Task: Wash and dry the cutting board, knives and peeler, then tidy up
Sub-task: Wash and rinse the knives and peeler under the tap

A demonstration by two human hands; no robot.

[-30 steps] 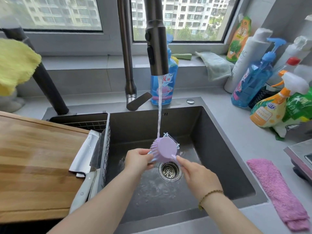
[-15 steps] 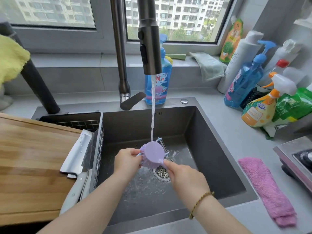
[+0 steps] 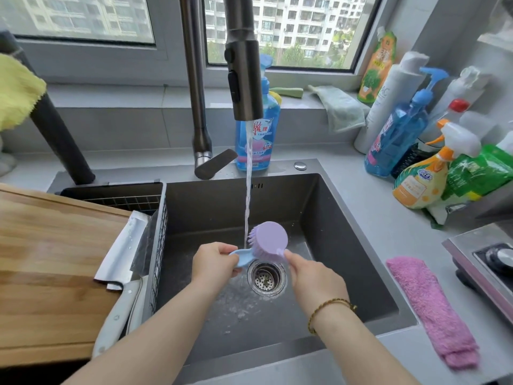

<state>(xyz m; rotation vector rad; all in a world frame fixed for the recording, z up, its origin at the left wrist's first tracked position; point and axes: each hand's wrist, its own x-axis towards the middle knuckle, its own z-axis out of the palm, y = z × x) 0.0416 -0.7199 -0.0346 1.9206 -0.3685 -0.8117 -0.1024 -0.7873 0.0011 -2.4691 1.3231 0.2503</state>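
Observation:
My left hand (image 3: 215, 262) grips the light-blue peeler (image 3: 242, 256) over the sink (image 3: 347, 245). My right hand (image 3: 311, 276) pinches the round purple brush (image 3: 270, 238) and holds its bristles against the peeler's upper end, under the running water from the tap (image 3: 244, 79). The wooden cutting board (image 3: 47, 268) lies on the left. Two knives (image 3: 122, 273) with white handles rest wet on its right edge, beside the black wire basket (image 3: 158, 232).
The drain strainer (image 3: 267, 277) sits below my hands. A blue dish-soap bottle (image 3: 258, 140) stands behind the tap. Several spray and detergent bottles (image 3: 422, 151) crowd the right counter. A pink cloth (image 3: 433, 309) lies by the stove edge (image 3: 483, 262); a yellow cloth (image 3: 16, 90) hangs far left.
The brush has tilted up and moved to the right side of the water stream, so the peeler's blue handle now shows in my left hand. The camera has shifted slightly.

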